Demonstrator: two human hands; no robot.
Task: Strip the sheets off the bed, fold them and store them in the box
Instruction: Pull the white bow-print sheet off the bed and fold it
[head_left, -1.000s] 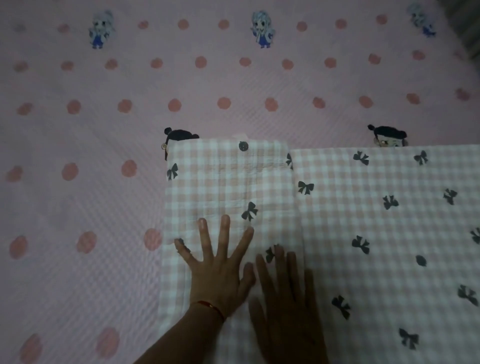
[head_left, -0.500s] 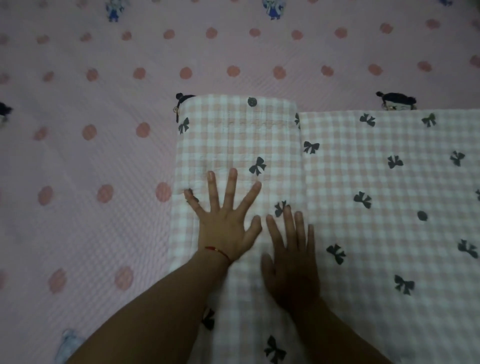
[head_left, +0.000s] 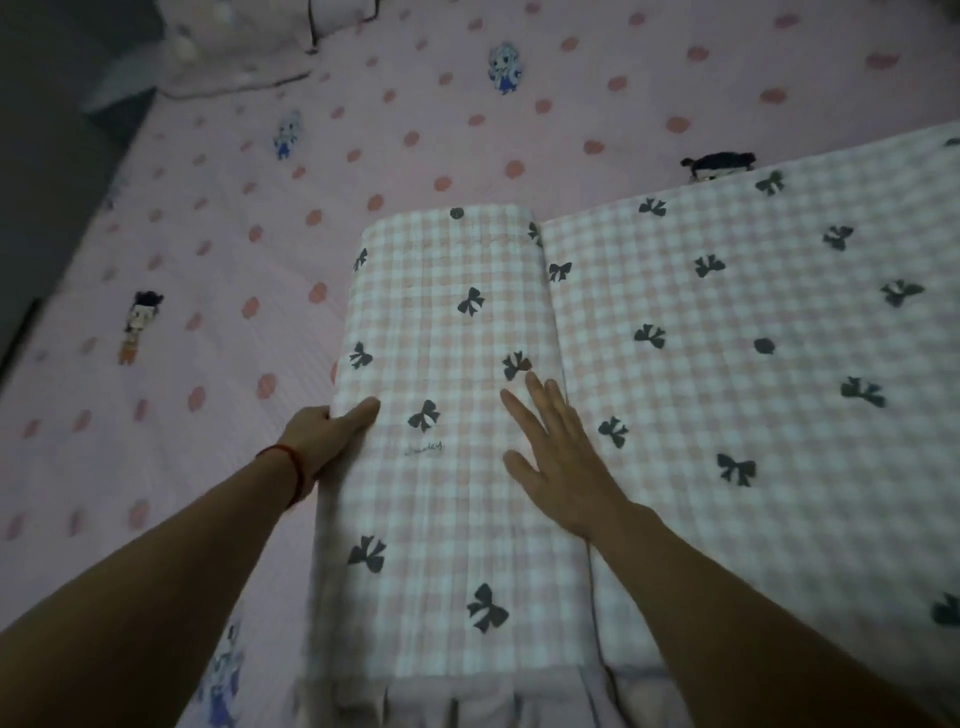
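The left hand is gripping the folded sheet at its outer edge while the right hand is pressing flat; soft, limp, best lifted by both edges.

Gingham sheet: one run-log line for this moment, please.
stage: folding | gingham sheet: part-folded on bed | left hand: grips fold's left edge | right hand: flat on fold

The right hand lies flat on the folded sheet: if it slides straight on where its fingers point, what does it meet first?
Probably the dark bow print just beyond the right hand, then only more of the checked sheet up to its far fold.
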